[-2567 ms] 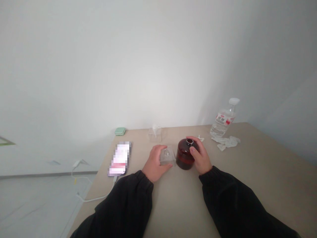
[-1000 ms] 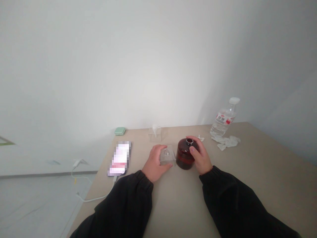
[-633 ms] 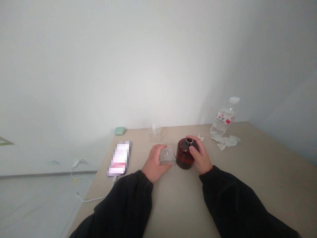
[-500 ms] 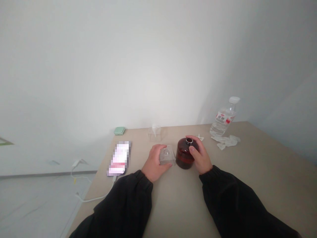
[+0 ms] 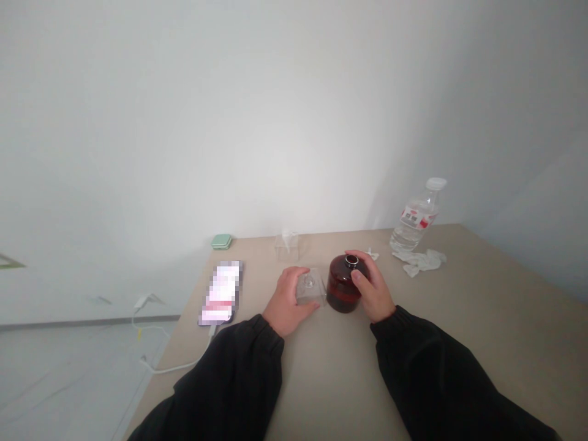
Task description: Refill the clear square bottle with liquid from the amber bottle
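Observation:
A squat dark red glass bottle with a metal-ringed neck stands on the beige table. My right hand is wrapped round its right side, thumb near the neck. Just left of it lies a small clear glass piece, like a stopper or cap. My left hand curls round that clear piece and rests on the table. Both arms are in black sleeves.
A phone with a lit screen lies at the left, a white cable trailing off the table edge. At the back stand a green case and a clear box. A water bottle and crumpled tissue sit far right.

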Action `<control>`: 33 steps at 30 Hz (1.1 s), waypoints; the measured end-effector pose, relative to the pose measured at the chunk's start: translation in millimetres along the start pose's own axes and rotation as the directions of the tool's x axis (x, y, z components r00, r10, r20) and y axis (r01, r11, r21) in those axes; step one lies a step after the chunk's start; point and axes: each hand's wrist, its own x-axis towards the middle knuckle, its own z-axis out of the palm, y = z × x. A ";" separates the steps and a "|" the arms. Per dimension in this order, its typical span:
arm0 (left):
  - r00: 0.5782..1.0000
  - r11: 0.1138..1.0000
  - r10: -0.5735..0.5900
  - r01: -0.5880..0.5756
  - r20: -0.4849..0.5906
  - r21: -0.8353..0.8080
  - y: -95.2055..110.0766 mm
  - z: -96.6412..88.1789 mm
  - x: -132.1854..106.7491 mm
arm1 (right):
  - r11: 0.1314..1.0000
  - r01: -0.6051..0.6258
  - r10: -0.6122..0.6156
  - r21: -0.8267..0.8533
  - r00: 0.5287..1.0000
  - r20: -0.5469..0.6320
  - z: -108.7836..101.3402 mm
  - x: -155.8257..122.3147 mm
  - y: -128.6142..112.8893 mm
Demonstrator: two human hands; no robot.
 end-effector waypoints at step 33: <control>1.000 1.000 0.003 -0.003 0.008 0.005 0.7 -0.2 0.3 | 1.000 0.012 -0.012 -0.022 1.000 0.011 -0.8 0.2 1.3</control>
